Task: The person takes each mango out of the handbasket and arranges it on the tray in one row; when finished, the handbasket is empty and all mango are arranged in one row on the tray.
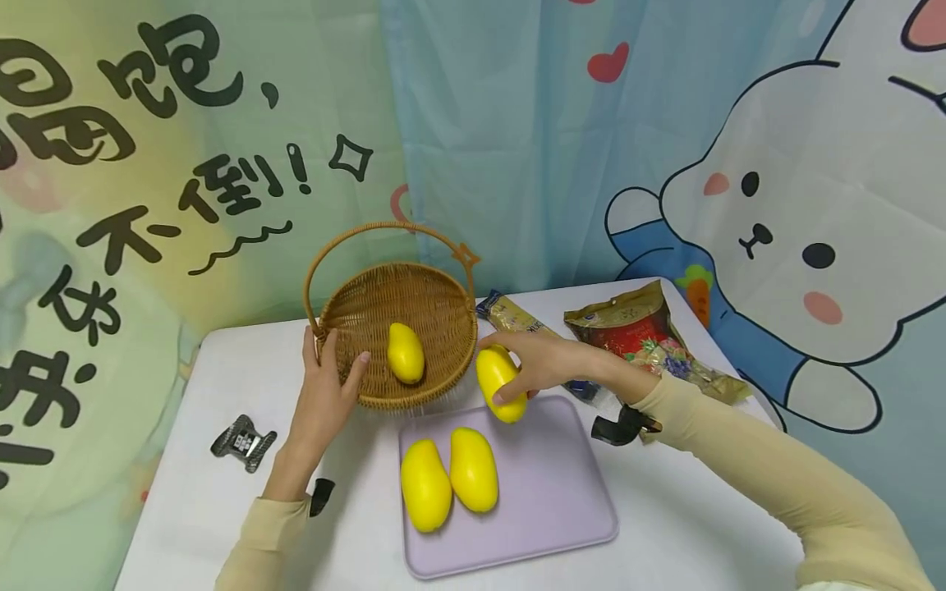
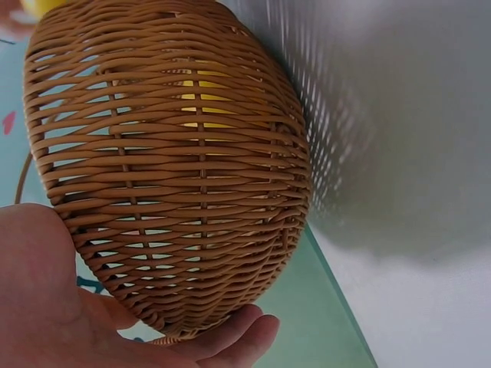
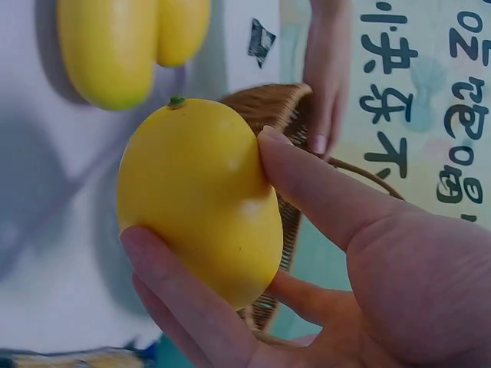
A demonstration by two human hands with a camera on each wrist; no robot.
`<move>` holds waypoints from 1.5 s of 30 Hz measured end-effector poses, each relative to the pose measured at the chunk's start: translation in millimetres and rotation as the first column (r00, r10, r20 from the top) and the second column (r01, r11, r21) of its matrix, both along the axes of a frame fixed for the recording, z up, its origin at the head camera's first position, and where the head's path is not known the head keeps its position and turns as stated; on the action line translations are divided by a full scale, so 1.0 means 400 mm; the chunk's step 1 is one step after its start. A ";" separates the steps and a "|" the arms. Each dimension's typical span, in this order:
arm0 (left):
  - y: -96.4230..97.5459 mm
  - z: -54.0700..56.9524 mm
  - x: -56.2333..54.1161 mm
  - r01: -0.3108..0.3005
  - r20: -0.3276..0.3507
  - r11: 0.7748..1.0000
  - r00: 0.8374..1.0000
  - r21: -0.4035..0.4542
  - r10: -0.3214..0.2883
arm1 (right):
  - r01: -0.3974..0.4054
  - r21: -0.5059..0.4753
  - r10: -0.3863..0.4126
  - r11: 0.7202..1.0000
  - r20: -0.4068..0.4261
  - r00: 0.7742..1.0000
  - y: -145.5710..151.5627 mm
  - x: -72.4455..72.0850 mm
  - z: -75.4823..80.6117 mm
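Observation:
My left hand (image 1: 325,394) grips the left end of a brown wicker basket (image 1: 362,287), its thumb at the front rim and fingertips by the base of the arched handle. One yellow mango (image 1: 406,353) lies inside; a little yellow shows through the weave (image 2: 176,176) in the left wrist view. Just beyond the basket's right rim, my right hand (image 1: 547,361) holds another mango (image 3: 199,192) between thumb and fingers, above the back edge of a lilac tray (image 1: 547,484). Two more mangoes, one left (image 1: 425,486) and one right (image 1: 474,469), lie side by side on the tray.
A red and gold snack bag (image 1: 639,328) lies at the back right of the white table. Beside it is a long gold and blue packet (image 1: 517,313), partly behind my right hand. A small black wrapped packet (image 1: 244,443) sits at the left. A printed curtain hangs behind.

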State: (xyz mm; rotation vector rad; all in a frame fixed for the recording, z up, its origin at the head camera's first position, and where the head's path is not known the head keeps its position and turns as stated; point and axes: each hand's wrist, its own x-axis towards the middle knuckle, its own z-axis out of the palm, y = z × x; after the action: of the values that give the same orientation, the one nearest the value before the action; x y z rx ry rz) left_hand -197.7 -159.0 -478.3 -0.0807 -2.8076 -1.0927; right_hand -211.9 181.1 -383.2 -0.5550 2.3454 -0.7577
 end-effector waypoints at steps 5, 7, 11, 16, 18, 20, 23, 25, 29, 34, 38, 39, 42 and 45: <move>-0.002 0.004 -0.003 -0.001 0.002 1.000 1.000 -0.002 0.001 | 0.043 0.009 -0.043 0.999 0.044 0.998 0.024 0.041 -0.047; -0.003 0.006 -0.004 0.000 0.007 1.000 1.000 0.000 0.000 | 0.051 0.026 -0.052 0.998 0.055 0.997 0.029 0.056 -0.068; -0.003 0.008 -0.006 -0.003 0.016 1.000 1.000 0.005 0.003 | 0.057 0.058 -0.060 0.997 0.063 0.996 0.033 0.085 -0.106; -0.002 0.006 -0.007 -0.009 0.014 1.000 1.000 0.006 0.009 | 0.067 0.077 -0.073 0.995 0.072 0.995 0.029 0.113 -0.137; -0.002 0.006 -0.008 -0.009 0.012 1.000 1.000 0.005 0.009 | 0.066 0.093 -0.073 0.993 0.069 0.995 0.025 0.121 -0.147; -0.002 0.005 -0.007 -0.008 0.015 1.000 1.000 0.001 0.008 | 0.072 0.110 -0.079 0.991 0.061 0.995 0.022 0.126 -0.156; -0.002 0.004 -0.007 -0.005 0.024 1.000 1.000 -0.002 0.005 | 0.086 0.116 -0.092 0.990 0.051 0.994 0.018 0.132 -0.168; -0.003 0.003 -0.007 -0.002 0.031 1.000 1.000 -0.001 0.002 | 0.092 0.106 -0.098 0.990 0.049 0.994 0.017 0.138 -0.176; -0.003 -0.001 -0.006 -0.002 0.033 1.000 0.999 0.002 0.002 | 0.103 0.087 -0.107 0.991 0.046 0.993 0.016 0.149 -0.187; -0.001 0.000 -0.004 -0.005 0.024 1.000 1.000 0.002 0.005 | 0.114 0.077 -0.118 0.991 0.058 0.991 0.015 0.155 -0.192; -0.001 0.002 -0.003 -0.008 0.024 1.000 1.000 0.004 0.008 | 0.115 0.081 -0.121 0.990 0.073 0.990 0.016 0.157 -0.193; -0.001 0.002 -0.003 -0.007 0.023 1.000 1.000 0.003 0.007 | 0.116 0.079 -0.122 0.990 0.077 0.990 0.016 0.157 -0.194; -0.001 0.003 -0.003 -0.008 0.020 1.000 1.000 0.007 0.008 | 0.120 0.078 -0.126 0.990 0.082 0.989 0.017 0.157 -0.194; -0.001 0.003 -0.004 -0.005 0.018 1.000 1.000 0.007 0.005 | 0.118 0.083 -0.124 0.990 0.077 0.989 0.018 0.156 -0.195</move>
State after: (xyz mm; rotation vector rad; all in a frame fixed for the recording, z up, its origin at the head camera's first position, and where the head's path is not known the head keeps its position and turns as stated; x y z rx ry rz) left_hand -199.4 -159.5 -477.3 -0.0641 -2.8177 -1.1078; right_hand -149.4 188.5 -461.0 -0.3444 2.3379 -0.7255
